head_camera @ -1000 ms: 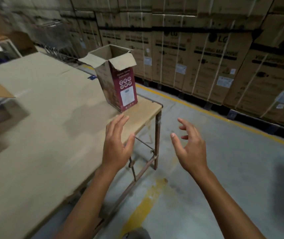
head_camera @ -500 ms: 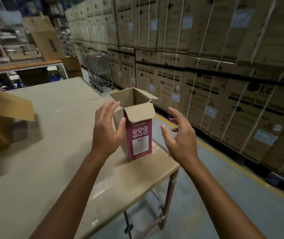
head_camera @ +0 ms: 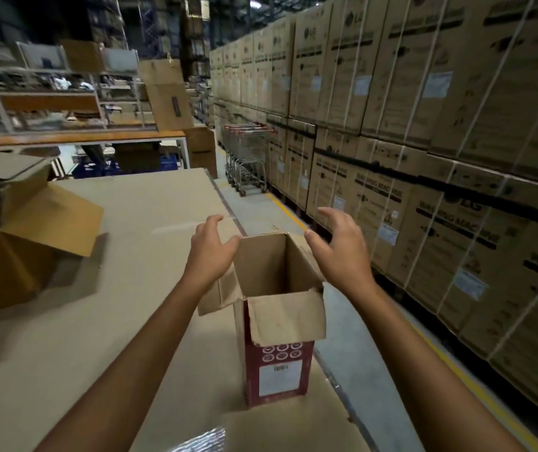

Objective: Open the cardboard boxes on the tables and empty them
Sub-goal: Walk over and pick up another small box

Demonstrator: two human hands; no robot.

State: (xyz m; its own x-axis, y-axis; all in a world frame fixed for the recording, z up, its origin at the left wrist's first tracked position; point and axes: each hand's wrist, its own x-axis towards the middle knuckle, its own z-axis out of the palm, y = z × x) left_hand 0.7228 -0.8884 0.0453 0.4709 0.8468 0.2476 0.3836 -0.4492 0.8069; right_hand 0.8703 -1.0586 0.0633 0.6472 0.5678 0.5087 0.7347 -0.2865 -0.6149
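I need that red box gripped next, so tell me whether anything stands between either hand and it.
Nothing visible does. The left hand and right hand flank the open top of the red box, one on each side, close to its rim. Only its own folded-out flaps lie near them.

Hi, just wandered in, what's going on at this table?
A person reaches with both hands for a tall red cardboard box on the table, its top flaps already open. The left hand is at its left rim, the right hand hovers beside its right side; neither plainly grips it. Its bottom is hidden, so what it holds cannot be told.
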